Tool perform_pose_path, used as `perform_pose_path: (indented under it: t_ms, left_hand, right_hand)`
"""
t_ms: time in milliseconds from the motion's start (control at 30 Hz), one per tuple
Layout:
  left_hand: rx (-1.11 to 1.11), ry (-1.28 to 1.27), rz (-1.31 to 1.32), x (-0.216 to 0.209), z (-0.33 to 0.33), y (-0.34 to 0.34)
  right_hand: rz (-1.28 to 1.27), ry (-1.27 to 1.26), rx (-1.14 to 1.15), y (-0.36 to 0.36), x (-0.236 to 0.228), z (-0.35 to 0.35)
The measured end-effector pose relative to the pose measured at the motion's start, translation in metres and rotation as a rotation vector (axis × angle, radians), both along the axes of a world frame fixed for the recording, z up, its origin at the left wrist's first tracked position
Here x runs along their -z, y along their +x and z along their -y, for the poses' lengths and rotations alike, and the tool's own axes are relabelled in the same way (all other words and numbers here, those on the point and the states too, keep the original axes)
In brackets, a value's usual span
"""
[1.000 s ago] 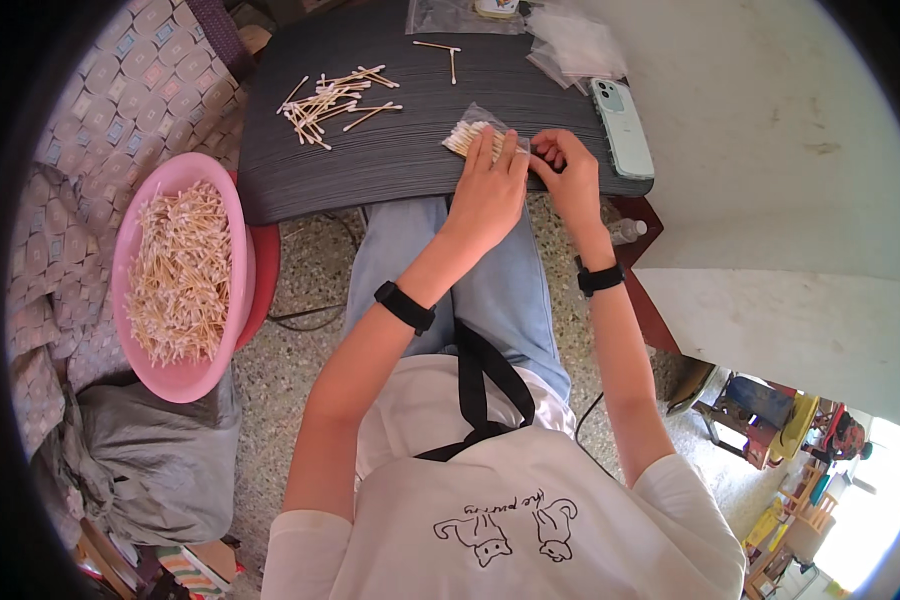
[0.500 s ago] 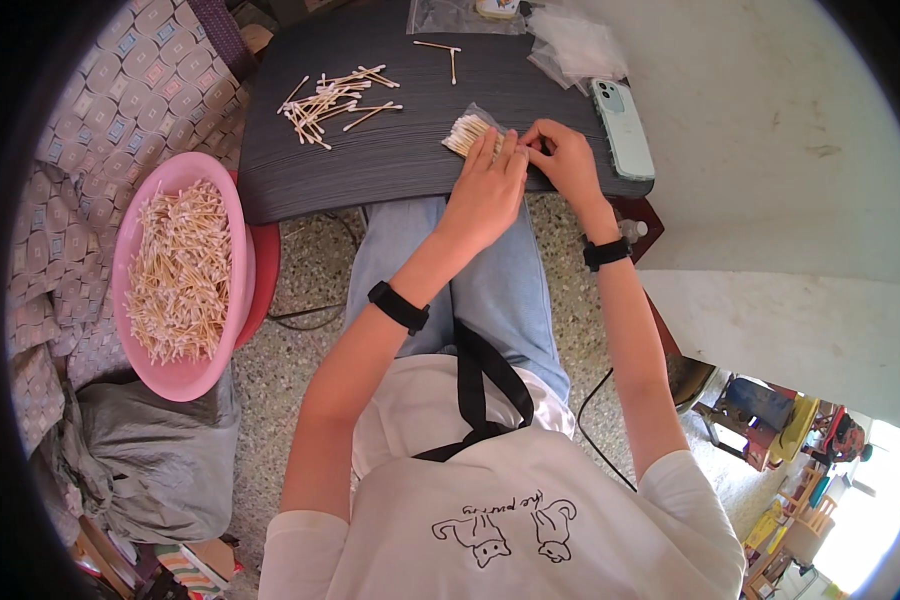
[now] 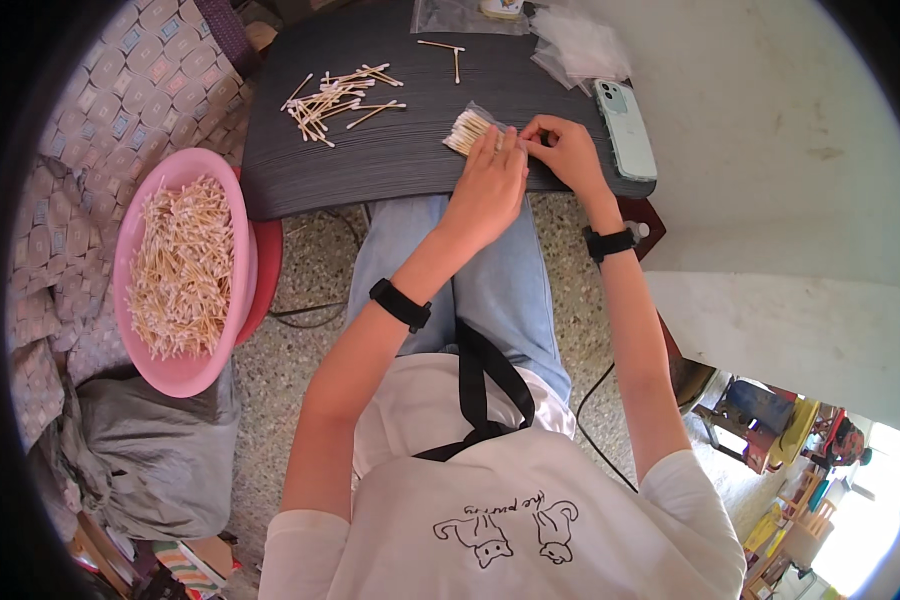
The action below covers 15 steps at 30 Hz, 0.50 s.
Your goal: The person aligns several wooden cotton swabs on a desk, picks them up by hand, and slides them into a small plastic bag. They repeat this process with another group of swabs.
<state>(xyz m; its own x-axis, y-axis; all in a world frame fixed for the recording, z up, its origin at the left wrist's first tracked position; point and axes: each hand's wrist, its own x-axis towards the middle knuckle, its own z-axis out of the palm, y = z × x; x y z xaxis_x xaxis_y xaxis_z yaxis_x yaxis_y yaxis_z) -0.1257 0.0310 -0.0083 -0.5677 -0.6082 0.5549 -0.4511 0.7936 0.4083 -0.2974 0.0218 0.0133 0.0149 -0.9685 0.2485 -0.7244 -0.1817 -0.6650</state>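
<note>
A small clear bag (image 3: 473, 107) lies on the dark bench (image 3: 400, 168), close to its near edge, and a bundle of cotton swabs (image 3: 465, 131) is inside it, side by side. So the filling of this one bag looks mostly done, as I judge. Its end by the hands does not look finished, but the fingers cover that part and I cannot be sure.

The left hand (image 3: 490, 188) lies over the bag with its fingers nearly straight and close together; its thumb is hidden, so I cannot tell if it grips or only presses. The right hand (image 3: 567, 160) is curled, with thumb and forefinger together in a pinch on the right end of the bag.

Much is left unpacked. A loose pile of swabs (image 3: 328, 103) lies on the left part of the bench, and two single swabs (image 3: 457, 65) lie apart from it, farther back. The pink basin (image 3: 127, 300) at the left holds a big heap. Flat bags (image 3: 580, 45) lie at the far right, near the phone (image 3: 625, 130).
</note>
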Motion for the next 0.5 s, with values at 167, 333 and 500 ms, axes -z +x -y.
perform_pose_path:
  t_ms: [167,333,500]
  left_hand:
    - [-0.046,-0.021,0.012,0.001,0.001,0.0]
    - [-0.128,-0.077,0.069,0.001,-0.004,-0.008]
    - [-0.17,-0.045,0.066,0.0,-0.008,-0.011]
  right_hand:
    - [-0.018,-0.013,0.114,0.013,-0.002,-0.006]
    - [0.022,-0.164,0.042,0.012,-0.001,-0.016]
    - [0.012,-0.303,0.077,0.015,0.003,-0.024]
